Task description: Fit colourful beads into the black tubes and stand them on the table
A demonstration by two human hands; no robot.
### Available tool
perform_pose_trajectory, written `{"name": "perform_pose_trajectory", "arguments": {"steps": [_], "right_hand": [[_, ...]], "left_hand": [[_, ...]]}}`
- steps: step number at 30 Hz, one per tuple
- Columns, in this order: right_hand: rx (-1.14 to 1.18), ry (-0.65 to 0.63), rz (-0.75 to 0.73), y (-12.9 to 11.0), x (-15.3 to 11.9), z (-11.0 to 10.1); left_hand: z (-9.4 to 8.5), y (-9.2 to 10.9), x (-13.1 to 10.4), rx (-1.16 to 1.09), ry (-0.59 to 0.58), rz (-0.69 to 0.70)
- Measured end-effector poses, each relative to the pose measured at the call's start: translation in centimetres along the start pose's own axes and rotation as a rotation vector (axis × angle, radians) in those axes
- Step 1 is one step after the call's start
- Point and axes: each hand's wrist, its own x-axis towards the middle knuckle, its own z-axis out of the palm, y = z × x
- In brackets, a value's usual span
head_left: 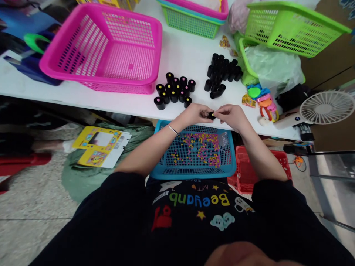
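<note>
My left hand (pixel 197 113) grips a small black cylinder (pixel 211 116) just over the table's front edge. The fingers of my right hand (pixel 229 114) are pinched at a yellow dot on the cylinder's end. Beyond my left hand stands a group of black cylinders (pixel 174 96) with yellow or pink dots on their tops. Farther right is a second cluster of black cylinders (pixel 222 68), some lying on their sides, with no dots showing. Below my hands, a blue basket (pixel 154 162) holds many tiny pink and yellow pieces (pixel 206 147).
A pink basket (pixel 124 84) stands on the white table (pixel 183 51) at the left. Green baskets (pixel 294 27) are stacked at the right, near a handheld fan (pixel 323 108) and colourful small items (pixel 266 101). A red basket (pixel 244 170) is below. Yellow printed card (pixel 97 146) lies at lower left.
</note>
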Motion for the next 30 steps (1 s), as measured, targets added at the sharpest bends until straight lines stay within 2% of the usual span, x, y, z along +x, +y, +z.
{"name": "perform_pose_trajectory", "arguments": {"steps": [5,8,15,20,23,25,26,27,30], "right_hand": [[0.335,-0.06,0.294,-0.9,0.1,0.8],[0.49,-0.067,0.403,-1.4,0.3,1.6],[0.697,-0.053,0.416,-0.4,0.5,2.2],[0.697,-0.007,0.31,1.3,0.2,2.4],[0.633,0.063,0.138,2.6,-1.4,2.9],[0.493,0.082,-0.007,3.5,-3.1,3.2],[0.386,0.051,-0.066,3.9,-4.0,3.3],[0.256,-0.026,-0.112,4.4,-5.0,3.5],[-0.216,-0.4,-0.186,5.4,-7.1,4.0]], "left_hand": [[0.0,0.3,0.0,-0.057,0.005,-0.003],[0.1,0.5,0.0,-0.055,0.01,-0.004],[0.1,0.4,0.0,-0.039,-0.001,0.019],[0.2,1.0,-0.4,0.127,0.048,0.062],[-0.2,2.0,-1.5,0.378,0.055,0.091],[-0.9,2.7,-2.4,0.594,0.091,0.09],[-1.4,2.9,-2.8,0.69,0.131,0.072],[-2.0,3.1,-3.1,0.767,0.176,0.041],[-3.4,3.7,-3.3,0.877,0.275,-0.065]]}}
